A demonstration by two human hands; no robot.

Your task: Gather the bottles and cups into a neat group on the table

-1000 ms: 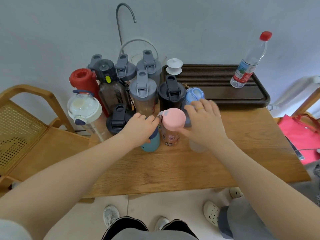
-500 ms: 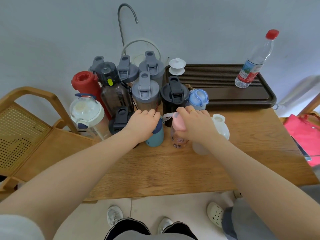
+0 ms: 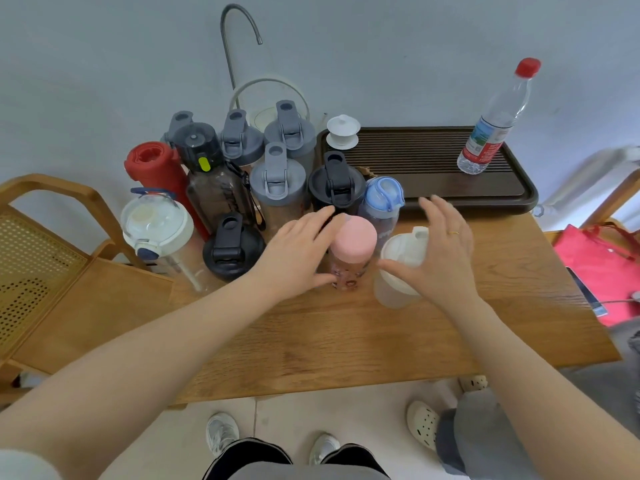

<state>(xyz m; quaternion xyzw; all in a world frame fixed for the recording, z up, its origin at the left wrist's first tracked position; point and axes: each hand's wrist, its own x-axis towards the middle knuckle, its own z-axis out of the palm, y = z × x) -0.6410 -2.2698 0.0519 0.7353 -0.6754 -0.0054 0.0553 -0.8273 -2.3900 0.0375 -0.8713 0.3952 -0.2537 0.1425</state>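
Several bottles and shaker cups stand bunched at the back left of the wooden table (image 3: pixel 346 341). A pink-lidded clear bottle (image 3: pixel 353 239) stands at the group's front, and a white shaker cup (image 3: pixel 394 289) is just right of it. My left hand (image 3: pixel 298 251) lies flat with fingers apart against the pink bottle's left side; whatever is under it is hidden. My right hand (image 3: pixel 440 247) hovers spread over the white cup, thumb across its lid. Behind them are a blue-lidded bottle (image 3: pixel 382 195), a black shaker (image 3: pixel 336 183) and a grey shaker (image 3: pixel 277 178).
A red-capped water bottle (image 3: pixel 495 126) stands alone on the dark tea tray (image 3: pixel 433 188), with a white lidded cup (image 3: pixel 343 131) at the tray's left end. A wooden chair (image 3: pixel 52 271) is left of the table, a red bag (image 3: pixel 599 265) right. Another person's foot (image 3: pixel 422 424) is below.
My right hand let go of the pink lid and moved right over the white cup. My left hand opened and flattened beside the pink bottle, now covering the teal bottle it held.
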